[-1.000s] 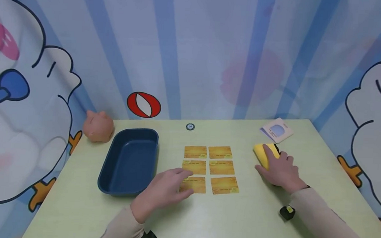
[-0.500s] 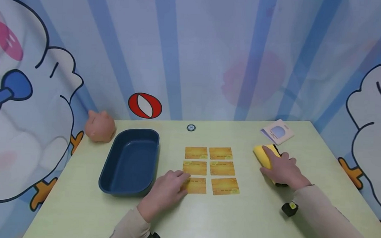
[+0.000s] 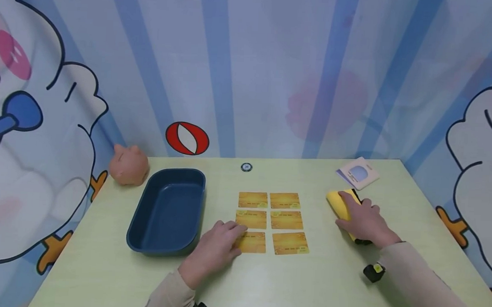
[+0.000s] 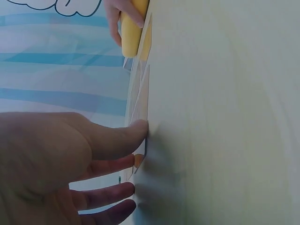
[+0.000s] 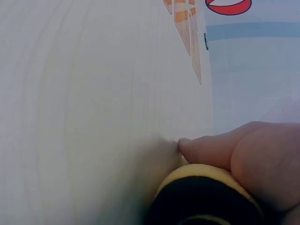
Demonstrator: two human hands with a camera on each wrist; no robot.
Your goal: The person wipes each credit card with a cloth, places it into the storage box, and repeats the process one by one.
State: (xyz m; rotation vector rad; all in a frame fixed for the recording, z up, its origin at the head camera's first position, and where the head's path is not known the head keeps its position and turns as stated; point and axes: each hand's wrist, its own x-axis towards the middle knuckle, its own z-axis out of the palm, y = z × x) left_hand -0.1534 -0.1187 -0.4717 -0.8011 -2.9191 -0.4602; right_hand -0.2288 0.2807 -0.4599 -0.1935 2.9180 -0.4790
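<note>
Several gold cards lie in two columns of three rows. My left hand [image 3: 214, 250] is at the left end of the front-left gold card [image 3: 253, 242], thumb and index finger at its edges. The left wrist view shows the thumb [image 4: 124, 138] against that card, which lies flat, while the other fingers spread beside it. On the right, my right hand [image 3: 367, 220] grips a yellow rolled, pouch-like thing with black ends [image 3: 337, 203], thumb along its left side. Its round black end [image 5: 201, 201] fills the bottom of the right wrist view.
A deep blue tray [image 3: 202, 202] stands left of the cards, close to my left hand. A pink piggy bank [image 3: 128, 166] sits at the back left. At the back edge lie a round dark chip [image 3: 246, 167] and a pale folded booklet [image 3: 358, 173]. A printed curtain [image 3: 261, 81] hangs behind the table.
My left hand came down and right onto the front-left card, its fingers drawing in. The right hand's thumb drew closer against the yellow thing, which stayed in place.
</note>
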